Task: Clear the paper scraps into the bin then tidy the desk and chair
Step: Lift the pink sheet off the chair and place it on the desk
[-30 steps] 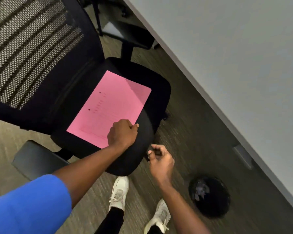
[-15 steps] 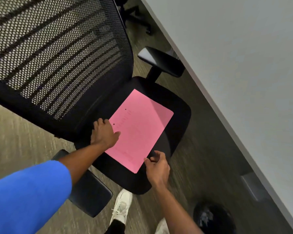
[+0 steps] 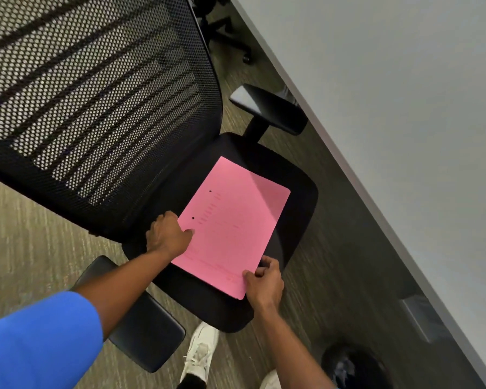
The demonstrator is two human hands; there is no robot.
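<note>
Since the last frame my right hand [image 3: 264,282] has closed in on the flat pink paper folder [image 3: 230,226], its fingers now pinched on the corner at five o'clock. My left hand [image 3: 167,234] rests at the folder's nine o'clock edge, fingers curled together, thumb on the pink surface. The folder lies flat on the seat of the black mesh-backed office chair [image 3: 101,102]. A round black bin [image 3: 354,366] sits on the carpet at five o'clock, below the long grey desk [image 3: 404,122].
</note>
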